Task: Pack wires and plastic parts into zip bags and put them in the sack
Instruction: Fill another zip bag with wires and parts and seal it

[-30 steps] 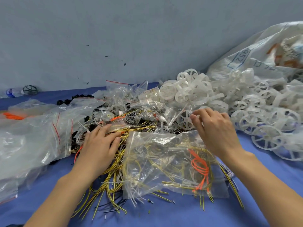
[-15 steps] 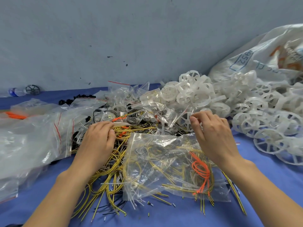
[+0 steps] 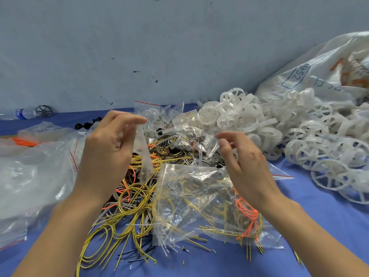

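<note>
A: Left hand (image 3: 107,150)?
B: Pinches small zip bag (image 3: 144,156) by its top; it dangles over loose wires (image 3: 127,198). Right hand (image 3: 245,162) relaxed, empty, above filled bag (image 3: 195,202).
A: Handling?
B: Probably light, floppy, slick. Hold the rim. Sack (image 3: 319,62) far right.

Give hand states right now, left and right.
Left hand: pinching a small clear bag by its top edge.
Right hand: open, fingers loosely curled, holding nothing.

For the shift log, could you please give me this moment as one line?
left hand pinches small zip bag above wires | right hand open, holding nothing | filled zip bag lies on table
</note>
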